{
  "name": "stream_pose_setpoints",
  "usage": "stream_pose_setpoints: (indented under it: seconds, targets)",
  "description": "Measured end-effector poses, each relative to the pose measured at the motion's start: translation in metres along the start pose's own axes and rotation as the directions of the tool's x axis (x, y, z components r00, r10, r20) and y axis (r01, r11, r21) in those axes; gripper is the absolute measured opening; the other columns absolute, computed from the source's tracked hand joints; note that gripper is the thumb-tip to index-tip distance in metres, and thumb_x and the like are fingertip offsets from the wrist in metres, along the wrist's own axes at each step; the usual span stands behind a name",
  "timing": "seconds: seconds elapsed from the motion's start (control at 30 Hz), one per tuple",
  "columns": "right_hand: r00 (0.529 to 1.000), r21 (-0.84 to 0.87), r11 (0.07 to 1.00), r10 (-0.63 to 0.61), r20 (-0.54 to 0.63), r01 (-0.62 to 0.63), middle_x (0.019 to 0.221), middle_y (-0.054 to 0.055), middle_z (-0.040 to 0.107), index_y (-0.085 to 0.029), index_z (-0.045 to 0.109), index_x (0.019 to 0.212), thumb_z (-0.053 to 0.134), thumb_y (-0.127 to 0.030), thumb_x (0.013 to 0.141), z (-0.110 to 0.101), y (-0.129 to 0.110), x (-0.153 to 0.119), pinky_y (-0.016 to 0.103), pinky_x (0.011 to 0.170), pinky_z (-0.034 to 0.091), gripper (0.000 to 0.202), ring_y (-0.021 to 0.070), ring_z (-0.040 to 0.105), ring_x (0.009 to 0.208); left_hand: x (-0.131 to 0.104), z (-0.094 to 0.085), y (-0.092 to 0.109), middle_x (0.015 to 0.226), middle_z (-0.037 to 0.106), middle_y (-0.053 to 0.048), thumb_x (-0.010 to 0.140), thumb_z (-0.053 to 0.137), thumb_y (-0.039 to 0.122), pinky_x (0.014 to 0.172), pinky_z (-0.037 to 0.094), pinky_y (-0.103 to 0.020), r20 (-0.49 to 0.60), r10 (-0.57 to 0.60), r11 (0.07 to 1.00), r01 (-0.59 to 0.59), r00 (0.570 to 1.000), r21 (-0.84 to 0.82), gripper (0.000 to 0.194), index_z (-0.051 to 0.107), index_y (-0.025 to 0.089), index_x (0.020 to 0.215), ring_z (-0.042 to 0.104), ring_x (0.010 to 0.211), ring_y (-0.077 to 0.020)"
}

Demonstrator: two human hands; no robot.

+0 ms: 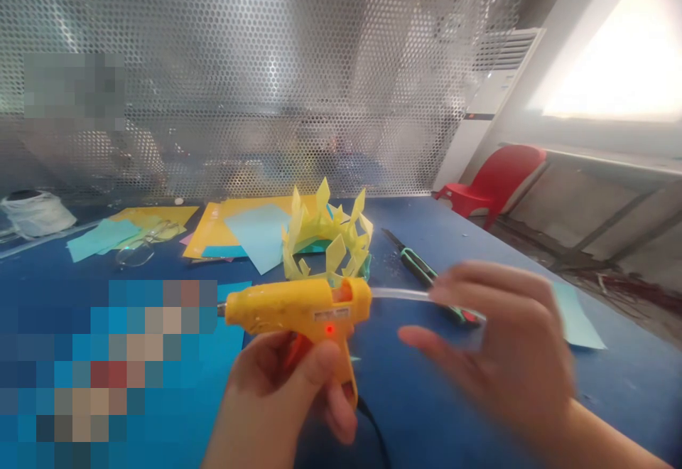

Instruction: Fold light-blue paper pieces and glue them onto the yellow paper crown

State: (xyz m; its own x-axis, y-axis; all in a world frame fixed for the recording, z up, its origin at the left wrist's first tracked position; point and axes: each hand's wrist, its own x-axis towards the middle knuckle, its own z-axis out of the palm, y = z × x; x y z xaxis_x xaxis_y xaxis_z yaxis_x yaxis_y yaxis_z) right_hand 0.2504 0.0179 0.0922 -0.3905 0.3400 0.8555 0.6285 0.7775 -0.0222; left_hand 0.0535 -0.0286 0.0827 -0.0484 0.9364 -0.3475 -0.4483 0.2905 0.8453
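My left hand (pixel 288 384) is wrapped around the handle of a yellow hot glue gun (pixel 288 305). Its nozzle points left and a small red light glows on its side. A translucent glue stick (pixel 402 293) sticks out of the gun's back end. My right hand (pixel 501 341), a little blurred, is at the stick's far end with thumb and fingers apart; the fingers overlap the stick in view, and I cannot tell whether they touch it. Behind the gun stands a yellow paper crown (pixel 325 241) with diamond-shaped points. A utility knife (pixel 418 265) lies partly behind my right hand.
Coloured paper sheets (pixel 261 234) lie behind on the blue table (pixel 426 412), with glasses (pixel 149 245) on the left. A perforated metal screen (pixel 239 85) closes off the back. A red chair (pixel 501 178) stands beyond the right edge. Lower left is pixelated. A black cord (pixel 377 430) trails from the gun.
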Motion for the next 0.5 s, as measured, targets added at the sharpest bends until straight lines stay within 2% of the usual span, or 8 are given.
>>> stream_pose_setpoints:
  seconds: [0.03,0.1,0.13,0.2,0.27,0.37,0.43,0.5]
  targets:
    - [0.999,0.044,0.999,-0.03,0.016,0.029,0.08,0.003,0.062,-0.026,0.055,0.094,0.068,-0.025,0.086,-0.003,-0.003,-0.001,0.03,0.065,0.053,0.015,0.0181,0.061,0.069,0.001,-0.001,0.0,0.039,0.061,0.003,0.059,0.086,0.048,0.047,0.049,-0.022,0.013,0.012,1.0,-0.011,1.0,-0.019,0.039,0.074,0.016,0.077,0.055,0.037,-0.0102]
    - [0.982,0.185,0.983,-0.021,0.186,-0.014,0.073,0.001,0.061,-0.025,0.054,0.089,0.063,-0.022,0.09,-0.005,-0.011,-0.002,0.027,0.06,0.051,0.009,0.0158,0.059,0.064,0.002,-0.002,-0.001,0.04,0.062,0.003,0.058,0.087,0.05,0.049,0.05,-0.021,0.047,0.022,0.998,-0.019,0.999,-0.064,0.042,0.075,0.015,0.078,0.055,0.039,-0.0093]
    - [0.952,0.277,0.96,-0.046,0.303,-0.042,0.072,0.001,0.062,-0.024,0.055,0.088,0.059,-0.03,0.093,-0.003,-0.015,-0.002,0.025,0.057,0.051,0.009,0.0147,0.059,0.063,0.003,-0.003,-0.002,0.04,0.062,0.003,0.056,0.089,0.05,0.049,0.05,-0.019,0.067,0.017,0.996,-0.011,0.998,-0.086,0.043,0.075,0.015,0.078,0.055,0.039,-0.0087]
    - [0.889,0.4,0.849,0.159,0.43,-0.345,0.065,0.0,0.06,-0.022,0.056,0.08,0.049,-0.056,0.093,0.005,-0.024,-0.001,0.023,0.049,0.048,0.037,0.0128,0.055,0.055,0.002,-0.002,-0.004,0.039,0.061,0.004,0.051,0.092,0.048,0.047,0.049,-0.017,0.1,-0.014,0.993,0.025,0.995,-0.113,0.045,0.076,0.014,0.075,0.055,0.038,-0.0073]
    - [0.739,0.528,0.563,0.246,0.627,-0.635,0.067,0.001,0.062,-0.02,0.061,0.09,0.046,-0.071,0.086,0.016,-0.034,0.0,0.024,0.053,0.051,0.053,0.0142,0.059,0.058,0.001,-0.001,-0.008,0.045,0.064,0.003,0.044,0.095,0.045,0.044,0.048,-0.016,0.104,-0.054,0.991,0.067,0.993,-0.119,0.048,0.075,0.013,0.073,0.057,0.039,-0.0069]
    - [0.494,0.488,0.075,0.132,0.859,-0.87,0.069,0.0,0.062,-0.019,0.063,0.093,0.057,-0.061,0.087,0.027,-0.045,-0.004,0.023,0.063,0.052,0.043,0.0124,0.06,0.064,0.0,0.002,-0.011,0.05,0.067,0.004,0.036,0.097,0.039,0.038,0.044,-0.014,0.087,-0.144,0.983,0.152,0.986,-0.099,0.047,0.074,0.013,0.068,0.057,0.037,-0.0059]
    - [0.429,0.442,-0.108,0.121,0.895,-0.89,0.069,-0.002,0.058,-0.019,0.061,0.091,0.064,-0.052,0.086,0.029,-0.048,-0.008,0.019,0.064,0.048,0.034,0.0094,0.056,0.063,0.0,0.003,-0.011,0.047,0.065,0.004,0.038,0.097,0.037,0.038,0.043,-0.012,0.097,-0.191,0.976,0.2,0.977,-0.083,0.043,0.074,0.013,0.065,0.055,0.035,-0.0039]
    - [0.417,0.435,-0.207,0.123,0.9,-0.876,0.069,-0.003,0.056,-0.019,0.06,0.091,0.069,-0.047,0.084,0.03,-0.049,-0.011,0.018,0.063,0.046,0.03,0.008,0.054,0.062,-0.002,0.003,-0.009,0.045,0.065,0.003,0.04,0.096,0.041,0.041,0.045,-0.011,0.115,-0.213,0.971,0.223,0.97,-0.082,0.043,0.076,0.014,0.067,0.055,0.036,-0.0032]
